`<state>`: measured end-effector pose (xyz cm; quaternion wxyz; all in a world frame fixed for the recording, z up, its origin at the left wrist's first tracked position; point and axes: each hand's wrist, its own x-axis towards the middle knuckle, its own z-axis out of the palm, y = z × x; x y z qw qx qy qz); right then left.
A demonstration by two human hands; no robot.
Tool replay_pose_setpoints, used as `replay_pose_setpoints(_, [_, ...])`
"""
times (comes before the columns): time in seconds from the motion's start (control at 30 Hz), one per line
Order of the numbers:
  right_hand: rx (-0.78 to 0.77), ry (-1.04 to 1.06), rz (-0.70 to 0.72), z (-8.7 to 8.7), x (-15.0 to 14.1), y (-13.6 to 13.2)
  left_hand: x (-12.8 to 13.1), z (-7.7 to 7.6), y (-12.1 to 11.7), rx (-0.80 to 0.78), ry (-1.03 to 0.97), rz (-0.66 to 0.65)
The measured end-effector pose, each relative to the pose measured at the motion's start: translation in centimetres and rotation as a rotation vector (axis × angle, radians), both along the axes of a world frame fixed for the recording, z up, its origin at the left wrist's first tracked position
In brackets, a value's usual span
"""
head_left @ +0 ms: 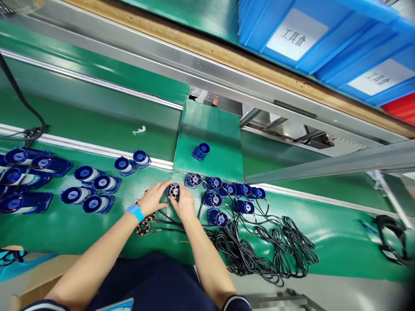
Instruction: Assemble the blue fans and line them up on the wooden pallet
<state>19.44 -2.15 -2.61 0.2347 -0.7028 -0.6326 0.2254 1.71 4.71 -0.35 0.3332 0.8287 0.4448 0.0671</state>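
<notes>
A blue plastic housing with a round, dark ring of copper-coloured dots on top [174,191] stands on the green bench between my hands. My right hand [185,205] has its thumb and fingers closed around the near and right sides of it. Stretched toward its left side is my left hand [153,201], thumb apart and fingertips at the housing's edge; whether they touch it I cannot tell. Loose ring-shaped boards [142,228] with black leads lie below my left hand, partly covered by it.
Several blue housings with wired rings [214,199] stand to the right, with coiled black cables [240,250] in front. More housings without rings [97,203] stand left. One housing [200,151] sits on a green board [214,125]. Blue bins [285,34] occupy the overhead shelf.
</notes>
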Motion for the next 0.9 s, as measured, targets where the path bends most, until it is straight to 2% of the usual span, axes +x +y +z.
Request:
replay_pose_setpoints(0.1, [0.095, -0.04, 0.008, 0.6, 0.6, -0.9, -2.7, 2.0, 2.2, 0.212, 0.095, 0.246])
replay_pose_setpoints(0.17, [0.077, -0.072, 0.016, 0.5, 0.8, -1.6, -4.2, 3.0, 4.2, 0.32, 0.181, 0.396])
replay_pose_setpoints(0.2, [0.052, -0.084, 0.023, 0.3, 0.9, -1.8, -4.8, 3.3, 5.3, 0.347, 0.221, 0.431])
replay_pose_setpoints(0.27, [0.015, -0.094, 0.028, -0.3, 1.0, -2.0, -5.7, 3.4, 7.4, 0.372, 0.278, 0.443])
replay_pose_setpoints(0.37, [-0.026, -0.126, 0.015, -0.6, 1.6, -1.1, -6.3, 2.8, 10.2, 0.418, 0.35, 0.424])
replay_pose_setpoints(0.47, [-0.072, -0.233, 0.009, 0.3, 2.1, 0.3, -6.4, 1.6, 12.6, 0.431, 0.479, 0.336])
replay_pose_setpoints(0.57, [0.005, -0.253, 0.096, 1.8, 0.4, 1.2, -6.2, 0.6, 13.9, 0.382, 0.574, 0.223])
replay_pose_setpoints(0.67, [0.038, -0.162, 0.268, 2.2, -3.8, 1.4, -5.8, 0.3, 13.5, 0.371, 0.571, 0.155])
replay_pose_setpoints(0.77, [-0.061, -0.168, 0.34, 1.5, -7.7, 2.1, -5.7, 0.3, 11.4, 0.32, 0.489, 0.105])
replay_pose_setpoints(0.83, [-0.127, -0.186, 0.341, 0.8, -8.7, 2.8, -5.8, 0.1, 9.5, 0.269, 0.395, 0.126])
replay_pose_setpoints(0.9, [-0.161, -0.182, 0.337, 0.5, -8.3, 3.3, -6.3, -0.3, 7.6, 0.217, 0.302, 0.181])
